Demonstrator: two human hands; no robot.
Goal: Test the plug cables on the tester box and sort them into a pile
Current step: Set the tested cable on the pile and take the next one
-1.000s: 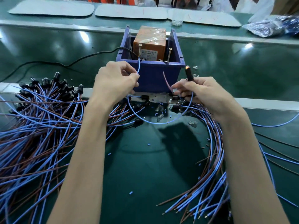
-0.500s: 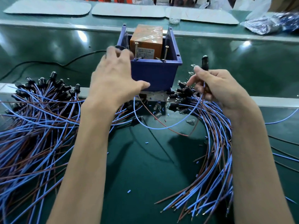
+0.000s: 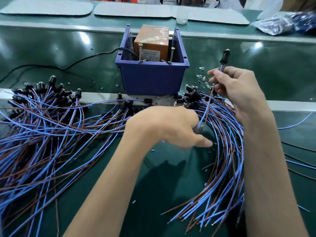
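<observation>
Right of frame, the right hand [image 3: 237, 89] is pinching a plug cable [image 3: 224, 57] just under its raised black plug. At centre, the left hand [image 3: 167, 127] is gripping that cable's wires. The blue tester box [image 3: 152, 79] is sitting upper centre, cable piles [image 3: 42, 127] lying either side.

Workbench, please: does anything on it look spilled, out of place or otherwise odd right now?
Small clear bulbs lie loose beside the blue bin, on its right, and short blue snippets are scattered over the green mat. Nothing looks damaged.
</observation>
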